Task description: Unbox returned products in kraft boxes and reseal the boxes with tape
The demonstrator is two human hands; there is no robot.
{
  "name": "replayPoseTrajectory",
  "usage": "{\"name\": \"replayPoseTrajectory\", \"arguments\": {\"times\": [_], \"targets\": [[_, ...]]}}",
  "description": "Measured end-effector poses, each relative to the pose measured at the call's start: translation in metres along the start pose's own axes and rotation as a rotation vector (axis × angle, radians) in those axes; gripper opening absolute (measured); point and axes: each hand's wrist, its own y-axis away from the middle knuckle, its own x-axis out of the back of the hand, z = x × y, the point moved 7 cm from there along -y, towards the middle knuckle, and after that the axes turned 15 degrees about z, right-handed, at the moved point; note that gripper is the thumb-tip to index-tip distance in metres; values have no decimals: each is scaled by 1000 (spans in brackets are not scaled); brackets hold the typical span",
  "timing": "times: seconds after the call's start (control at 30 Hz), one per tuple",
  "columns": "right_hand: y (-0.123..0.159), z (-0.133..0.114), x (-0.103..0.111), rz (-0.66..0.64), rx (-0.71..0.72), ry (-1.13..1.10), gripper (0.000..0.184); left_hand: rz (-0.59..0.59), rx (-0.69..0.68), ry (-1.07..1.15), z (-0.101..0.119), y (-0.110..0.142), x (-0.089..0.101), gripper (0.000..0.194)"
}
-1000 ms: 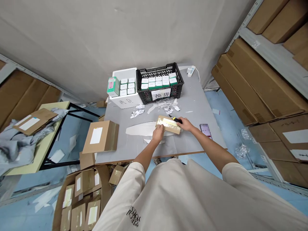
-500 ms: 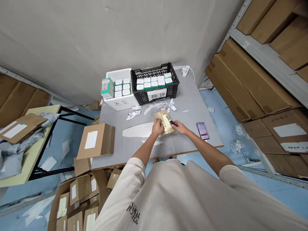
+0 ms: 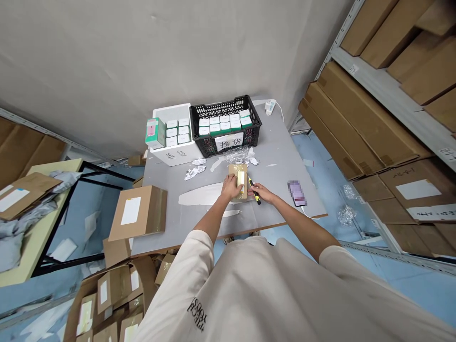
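Observation:
A small tape-wrapped cardboard box (image 3: 242, 194) with a white label stands on the table, its long side pointing away from me. My left hand (image 3: 231, 186) grips it from the left, thumb over the label. Just right of the box is my right hand (image 3: 262, 193), closed round a black and yellow utility knife (image 3: 257, 196). The knife's tip points away from me, beside the box and apart from its top. White backing paper (image 3: 197, 194) lies on the table under and left of the box.
At the table's back stand a white bin (image 3: 183, 154) and a black crate (image 3: 254, 134), both holding green-white boxes. Crumpled paper (image 3: 194, 172) and clear plastic wrap (image 3: 237, 154) lie before them. A larger carton (image 3: 137, 212) sits left, a phone (image 3: 296, 193) right. Shelves flank the table.
The small box has been turned from lying crosswise to pointing away from me. My right hand has drawn the knife off its top to the right side. The view has shifted slightly.

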Motion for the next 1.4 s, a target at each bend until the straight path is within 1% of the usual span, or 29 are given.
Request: {"name": "replayPoseTrajectory", "arguments": {"times": [0.07,0.13,0.17,0.23,0.3,0.37,0.47,0.53,0.63,0.7,0.8,0.9,0.97,1.03,1.1,1.13,1.2,1.27,1.33,1.4], "targets": [[1,-3,6,59,2,5,35,-21,56,-85,6,7,-4,78],[-2,-9,18,141,40,46,31,-54,113,-153,13,14,-9,96],[-4,-13,25,182,62,72,29,-56,142,-181,16,17,-10,98],[-9,-20,37,251,112,126,26,-64,153,-220,20,20,-9,98],[-13,-28,47,298,174,166,26,-95,121,-240,18,20,-5,96],[-15,-33,51,319,228,182,27,-152,55,-244,8,21,0,97],[-15,-35,46,292,268,162,30,-229,-140,-231,-7,24,9,97],[-13,-33,37,253,270,147,32,-262,-226,-246,-20,26,16,101],[-11,-26,21,195,243,162,33,-281,-274,-257,-34,27,22,101],[-9,-20,11,161,223,185,35,-282,-276,-257,-36,28,23,100],[-7,-14,1,134,228,194,37,-259,-234,-255,-31,27,23,88],[-2,-10,-5,112,217,139,38,-206,-190,-227,-17,27,22,71],[3,-6,-9,58,172,93,38,-171,-209,-206,-4,29,19,73],[8,-2,-11,-12,125,82,36,-165,-252,-202,8,32,14,72],[11,0,-6,-36,115,138,33,-177,-299,-207,17,35,9,66],[12,-2,0,-27,140,198,32,-181,-316,-210,19,36,7,63],[11,-9,16,14,240,365,31,-174,-330,-215,20,37,5,59],[10,-19,32,19,372,530,32,-168,-319,-222,19,37,5,56],[8,-29,46,-1,460,635,31,-176,-301,-227,17,38,4,53],[6,-39,54,-43,544,727,31,-188,-285,-231,16,39,4,50]]}}
